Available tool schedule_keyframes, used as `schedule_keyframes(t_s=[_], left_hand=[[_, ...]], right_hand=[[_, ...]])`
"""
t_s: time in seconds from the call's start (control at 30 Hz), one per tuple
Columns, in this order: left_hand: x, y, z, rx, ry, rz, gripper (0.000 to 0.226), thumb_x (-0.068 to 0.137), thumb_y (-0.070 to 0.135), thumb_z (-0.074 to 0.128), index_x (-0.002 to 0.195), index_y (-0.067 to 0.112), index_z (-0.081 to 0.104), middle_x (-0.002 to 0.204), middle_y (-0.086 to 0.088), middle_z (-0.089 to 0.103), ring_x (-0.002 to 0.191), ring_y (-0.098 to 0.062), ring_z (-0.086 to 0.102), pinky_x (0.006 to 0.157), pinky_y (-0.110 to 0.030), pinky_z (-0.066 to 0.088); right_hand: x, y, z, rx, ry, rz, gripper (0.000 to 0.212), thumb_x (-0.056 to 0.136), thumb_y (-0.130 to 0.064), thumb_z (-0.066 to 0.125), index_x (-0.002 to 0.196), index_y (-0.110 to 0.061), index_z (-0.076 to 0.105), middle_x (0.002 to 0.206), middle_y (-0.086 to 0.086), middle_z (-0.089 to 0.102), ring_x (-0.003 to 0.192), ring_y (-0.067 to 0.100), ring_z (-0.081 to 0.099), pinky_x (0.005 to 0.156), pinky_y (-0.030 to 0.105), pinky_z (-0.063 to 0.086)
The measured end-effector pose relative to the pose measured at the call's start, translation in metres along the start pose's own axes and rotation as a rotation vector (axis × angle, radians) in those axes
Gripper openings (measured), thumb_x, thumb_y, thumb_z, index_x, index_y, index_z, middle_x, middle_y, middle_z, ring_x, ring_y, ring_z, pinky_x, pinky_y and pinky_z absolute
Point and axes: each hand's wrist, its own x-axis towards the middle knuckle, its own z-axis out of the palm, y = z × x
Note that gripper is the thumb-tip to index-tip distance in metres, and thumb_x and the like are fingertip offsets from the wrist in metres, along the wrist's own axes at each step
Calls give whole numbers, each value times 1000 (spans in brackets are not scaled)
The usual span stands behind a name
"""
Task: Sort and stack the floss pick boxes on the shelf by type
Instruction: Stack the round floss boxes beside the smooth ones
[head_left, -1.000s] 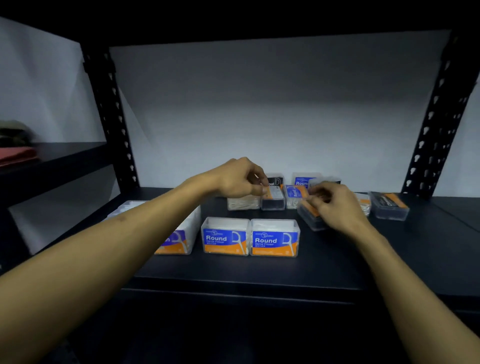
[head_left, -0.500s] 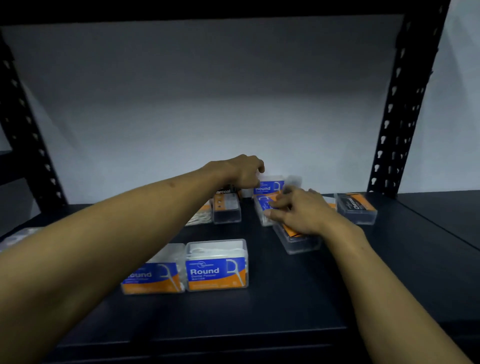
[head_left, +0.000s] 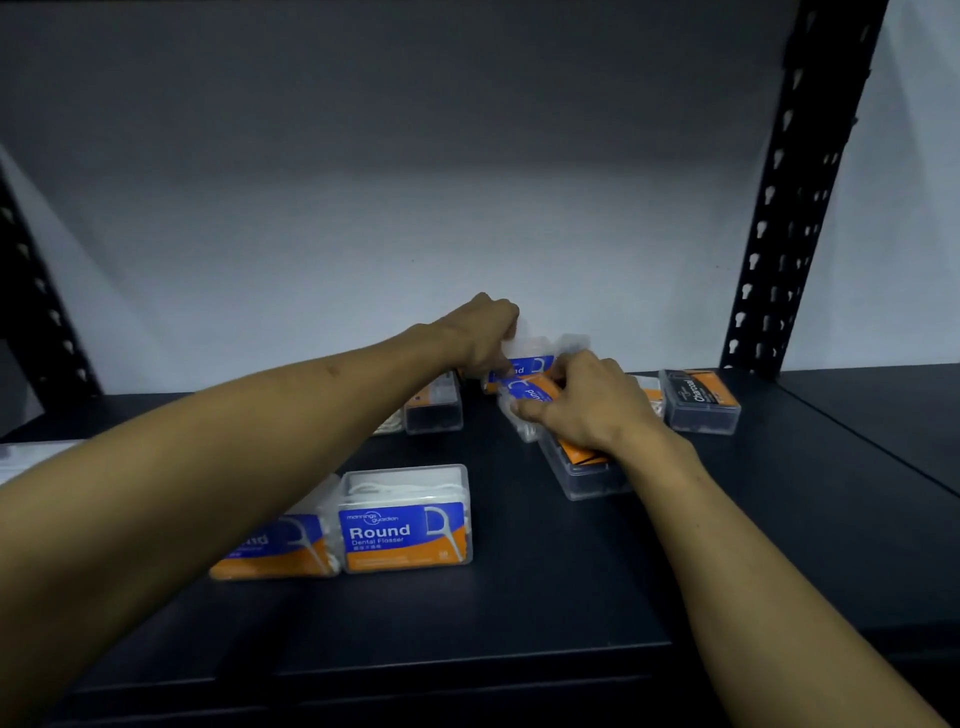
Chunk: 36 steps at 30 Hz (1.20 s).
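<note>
**Sorting the Round boxes at the back of the shelf**

While both arms reach deep onto the shelf (head_left: 519, 597), the left hand (head_left: 480, 332) curls its fingers round an upright Round box (head_left: 524, 358) by the back wall, and the right hand (head_left: 587, 405) pinches a tilted Round box (head_left: 524, 397) just in front. Two sorted boxes (head_left: 405, 519) stand near the front edge; a Charcoal box (head_left: 701, 400) lies to the right. Best, I'd say, to square the labels the same way before stacking, keeping the clear lids shut.
</note>
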Motion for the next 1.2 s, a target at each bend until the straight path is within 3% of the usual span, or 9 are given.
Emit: schedule_keyframes(t_s=[0.3, 0.43, 0.6, 0.77, 0.87, 0.93, 1.0, 1.07, 1.2], left_hand=[[-37, -3, -46, -140, 54, -10, 57, 74, 38, 86, 121, 17, 63, 119, -7, 65, 95, -18, 51, 79, -29, 42], [-76, -18, -69, -155, -19, -23, 74, 78, 42, 81, 143, 27, 51, 120, -6, 67, 98, -20, 58, 84, -30, 41], [-131, -57, -86, -183, -72, -90, 66, 78, 38, 82, 138, 35, 53, 114, -5, 69, 103, -21, 66, 85, -30, 47], [-169, -73, -93, -171, -190, -159, 52, 79, 28, 83, 127, 27, 63, 110, -2, 72, 101, -21, 67, 85, -29, 50], [-177, -73, -90, -142, -248, -172, 54, 78, 24, 83, 127, 21, 62, 113, -2, 70, 101, -20, 65, 86, -29, 50], [-177, -71, -84, -116, -283, -165, 54, 77, 22, 84, 126, 20, 62, 118, -2, 69, 102, -19, 64, 88, -29, 50], [-177, -67, -78, -92, -318, -154, 55, 77, 23, 84, 127, 20, 61, 121, -2, 67, 103, -17, 63, 87, -28, 49], [-177, -63, -73, -77, -327, -147, 56, 77, 23, 84, 128, 20, 61, 123, -1, 67, 106, -18, 63, 91, -29, 51], [-180, -60, -70, -63, -299, -147, 57, 78, 25, 83, 129, 20, 59, 125, -2, 66, 111, -20, 63, 94, -32, 52]], right_hand=[[-8, -11, -4, -52, -14, 32, 58, 70, -70, 65, 101, -22, 57, 108, 5, 64, 104, 28, 58, 97, 44, 43], [-9, -14, -14, 216, 51, 23, 61, 64, -50, 78, 112, -15, 64, 108, 5, 65, 100, 25, 58, 83, 34, 49], [-18, -25, -22, 443, 115, -42, 68, 49, -46, 79, 106, -15, 60, 100, 3, 60, 87, 22, 58, 70, 30, 43], [-28, -34, -27, 1049, 68, 85, 54, 59, -12, 89, 99, -8, 53, 96, 11, 65, 83, 24, 68, 74, 39, 54], [-34, -43, -30, 1605, -261, 73, 73, 52, -7, 90, 112, -4, 48, 103, 18, 62, 89, 23, 71, 78, 30, 59], [-38, -47, -30, 1769, -420, 41, 85, 46, -10, 96, 119, 2, 54, 115, 25, 58, 108, 26, 66, 96, 30, 54], [-40, -46, -25, 1896, -429, 80, 68, 43, -4, 93, 107, 6, 71, 119, 21, 66, 109, 25, 68, 100, 33, 50], [-44, -46, -18, 1934, -387, 128, 54, 38, -1, 93, 90, 1, 79, 106, 15, 74, 93, 21, 74, 89, 31, 57], [-51, -49, -11, 1725, -250, 178, 30, 67, 7, 72, 95, -2, 70, 95, 16, 74, 77, 22, 73, 69, 30, 61]])
